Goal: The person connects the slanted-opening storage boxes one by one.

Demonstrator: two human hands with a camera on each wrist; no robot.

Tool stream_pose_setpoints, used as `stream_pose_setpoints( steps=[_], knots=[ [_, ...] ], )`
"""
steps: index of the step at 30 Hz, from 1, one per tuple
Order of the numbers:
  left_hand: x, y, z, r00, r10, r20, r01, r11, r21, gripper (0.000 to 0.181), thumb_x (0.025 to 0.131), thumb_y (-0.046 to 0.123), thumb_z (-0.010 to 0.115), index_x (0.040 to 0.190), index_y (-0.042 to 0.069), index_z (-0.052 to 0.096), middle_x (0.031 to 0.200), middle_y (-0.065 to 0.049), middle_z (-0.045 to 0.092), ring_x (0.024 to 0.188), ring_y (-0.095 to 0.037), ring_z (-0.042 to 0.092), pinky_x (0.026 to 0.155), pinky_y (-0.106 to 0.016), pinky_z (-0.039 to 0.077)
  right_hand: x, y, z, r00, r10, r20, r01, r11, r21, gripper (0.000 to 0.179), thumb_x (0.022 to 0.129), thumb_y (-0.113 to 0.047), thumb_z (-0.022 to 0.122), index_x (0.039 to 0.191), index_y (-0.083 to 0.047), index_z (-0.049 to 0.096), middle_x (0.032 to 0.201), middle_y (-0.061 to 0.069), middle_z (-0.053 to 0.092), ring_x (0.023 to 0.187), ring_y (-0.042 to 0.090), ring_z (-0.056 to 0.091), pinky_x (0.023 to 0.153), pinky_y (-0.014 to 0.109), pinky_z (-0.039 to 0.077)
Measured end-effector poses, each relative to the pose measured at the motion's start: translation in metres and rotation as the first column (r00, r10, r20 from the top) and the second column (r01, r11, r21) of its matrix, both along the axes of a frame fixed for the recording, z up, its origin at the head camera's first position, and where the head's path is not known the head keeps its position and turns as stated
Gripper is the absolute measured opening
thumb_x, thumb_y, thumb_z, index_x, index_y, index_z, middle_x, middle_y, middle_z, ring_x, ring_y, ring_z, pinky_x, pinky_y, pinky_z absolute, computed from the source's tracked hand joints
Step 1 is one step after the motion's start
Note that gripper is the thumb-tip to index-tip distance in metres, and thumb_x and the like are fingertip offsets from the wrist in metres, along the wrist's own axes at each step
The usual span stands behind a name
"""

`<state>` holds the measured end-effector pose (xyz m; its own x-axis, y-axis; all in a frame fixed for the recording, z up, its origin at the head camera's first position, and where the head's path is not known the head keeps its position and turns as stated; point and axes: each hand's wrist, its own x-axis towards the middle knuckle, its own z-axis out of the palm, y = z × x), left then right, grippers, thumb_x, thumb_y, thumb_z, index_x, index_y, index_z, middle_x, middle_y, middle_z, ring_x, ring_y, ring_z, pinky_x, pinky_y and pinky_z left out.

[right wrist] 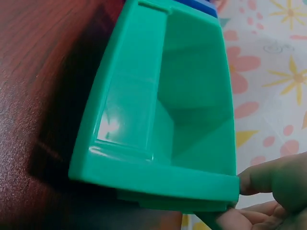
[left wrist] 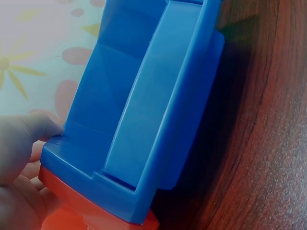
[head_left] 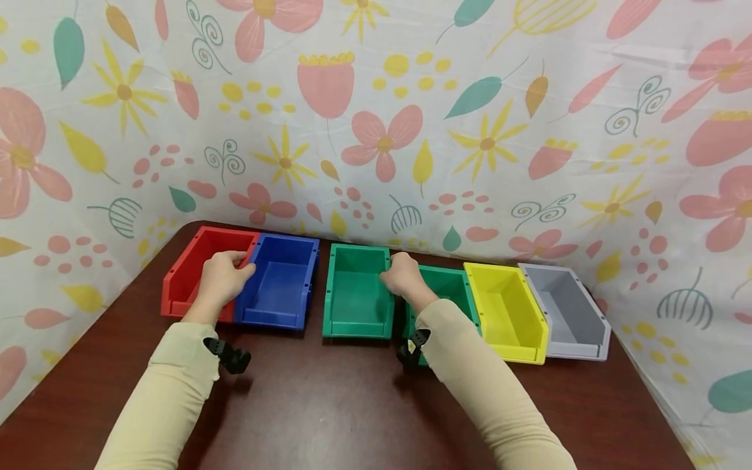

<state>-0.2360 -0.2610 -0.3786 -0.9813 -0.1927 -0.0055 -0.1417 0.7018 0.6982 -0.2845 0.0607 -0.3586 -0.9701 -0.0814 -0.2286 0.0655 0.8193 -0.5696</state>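
My left hand [head_left: 223, 279] is at the adjoining side walls of the red bin [head_left: 183, 269] and the blue bin [head_left: 275, 287]. In the left wrist view its thumb lies at the blue bin's [left wrist: 139, 110] rim, with the fingers on the red bin's side. My right hand [head_left: 404, 274] pinches the right side wall of the left green bin [head_left: 356, 294]. The right wrist view has the thumb and fingers at one rear corner of that green bin [right wrist: 129, 172]. Partly behind the right wrist stands a second green bin [head_left: 444, 287].
Beside the second green bin are a yellow bin [head_left: 506, 310] and a grey bin [head_left: 566, 313], at the right of the row. A gap separates the blue bin from the left green one. The brown table [head_left: 329, 405] meets a flowered cloth [head_left: 376, 130] at the back.
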Motion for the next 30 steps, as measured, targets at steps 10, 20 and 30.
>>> stream_pose_setpoints(
  steps=[10, 20, 30],
  knots=[
    [-0.0005, -0.0010, -0.0002, 1.000, -0.016, -0.017, 0.016, 1.000, 0.003, 0.049, 0.095, 0.020, 0.050, 0.137, -0.006, 0.045, 0.136, -0.029, 0.048, 0.113, -0.041, 0.055, 0.092, -0.051, 0.049, 0.0030, 0.0083, -0.0038, 0.999, -0.051, 0.003, 0.050, 0.969, -0.243, 0.054, 0.094, -0.009, 0.048, 0.146, -0.003, 0.034, 0.133, 0.020, 0.053, 0.076, 0.023, 0.053, 0.058, 0.031, 0.041],
    [-0.0037, -0.0022, 0.0029, 1.000, 0.005, -0.025, -0.005, 1.000, 0.000, 0.048, 0.094, 0.020, 0.052, 0.135, -0.005, 0.048, 0.130, -0.029, 0.053, 0.100, -0.037, 0.059, 0.085, -0.047, 0.053, 0.0044, 0.0055, -0.0071, 0.994, -0.054, 0.093, 0.093, 0.863, -0.496, 0.056, 0.095, -0.008, 0.050, 0.148, -0.009, 0.031, 0.136, 0.019, 0.053, 0.049, 0.008, 0.038, 0.055, 0.030, 0.037],
    [-0.0051, 0.0038, 0.0007, 0.999, 0.023, -0.023, -0.023, 1.000, -0.016, 0.049, 0.094, 0.020, 0.052, 0.135, -0.005, 0.047, 0.135, -0.028, 0.050, 0.115, -0.041, 0.055, 0.092, -0.049, 0.049, 0.0049, 0.0030, -0.0066, 0.987, -0.065, 0.144, 0.134, 0.834, -0.536, 0.060, 0.095, -0.007, 0.050, 0.150, -0.011, 0.026, 0.146, 0.019, 0.041, 0.126, 0.033, 0.049, 0.093, 0.043, 0.049]
  ],
)
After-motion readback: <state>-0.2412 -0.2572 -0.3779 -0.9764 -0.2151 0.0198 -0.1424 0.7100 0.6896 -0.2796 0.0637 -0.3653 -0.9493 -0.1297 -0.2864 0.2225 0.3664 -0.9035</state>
